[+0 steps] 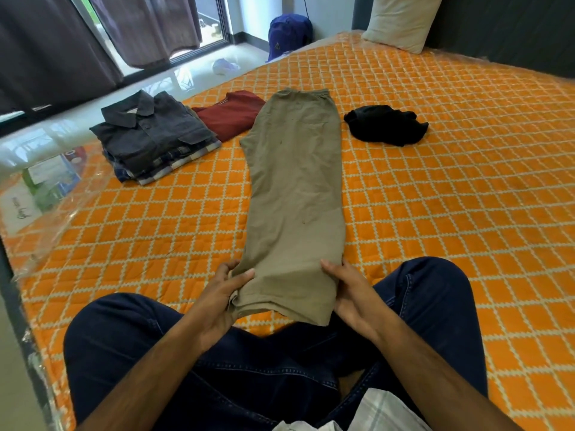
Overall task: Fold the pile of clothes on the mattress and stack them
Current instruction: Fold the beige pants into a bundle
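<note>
Khaki trousers lie folded lengthwise on the orange quilted mattress, waistband far from me, leg hems near my knees. My left hand grips the left edge of the hems, thumb on top and fingers underneath. On the right edge, my right hand holds the hems the same way. A stack of folded shirts with a dark grey one on top sits at the far left. A folded maroon shirt lies beside it. An unfolded black garment lies crumpled to the right of the trousers.
I sit cross-legged in dark jeans at the near edge. A white pillow leans at the far right corner. Off the mattress stand a blue backpack and curtains by a glass door. Plastic wrap covers the mattress's left edge.
</note>
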